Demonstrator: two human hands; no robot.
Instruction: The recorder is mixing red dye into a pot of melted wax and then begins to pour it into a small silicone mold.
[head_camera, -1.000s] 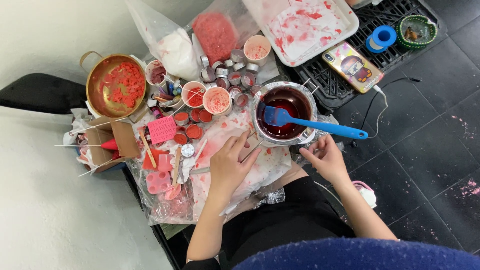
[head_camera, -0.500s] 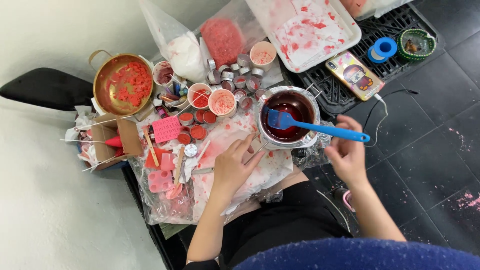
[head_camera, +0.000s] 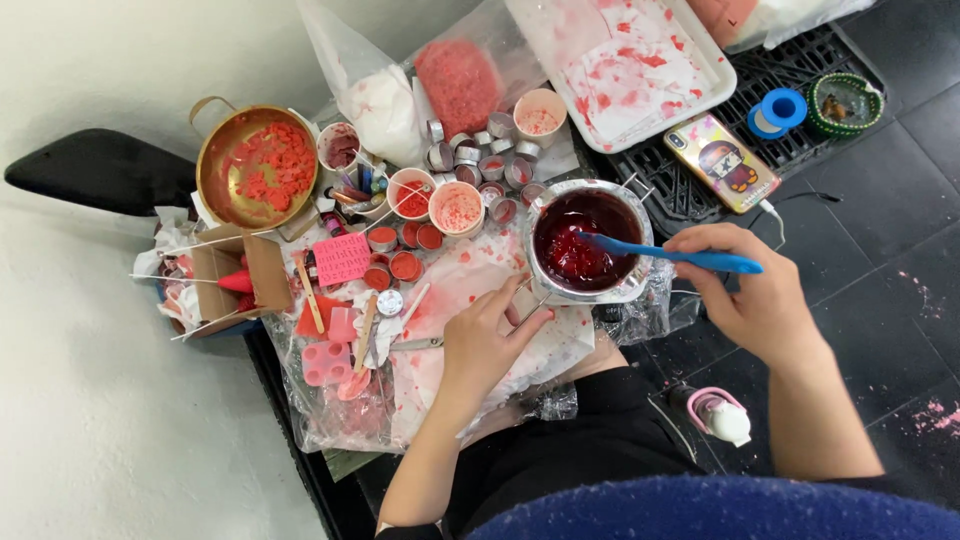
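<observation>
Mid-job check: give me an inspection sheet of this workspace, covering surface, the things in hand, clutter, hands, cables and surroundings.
Surface: clear plastic sheet, smeared with red stains.
Job's things: metal pot holding dark red liquid; blue spatula with its blade in the liquid.
Clutter: brass pan of red chunks, paper cups, small round tins, pink mould, cardboard box, stained white tray.
Hands: right hand closed on the spatula handle; left hand at the pot's handle, grip unclear.
Cables: a white cable runs from the phone.
Surroundings: dark tiled floor, pale wall, tape roll.
</observation>
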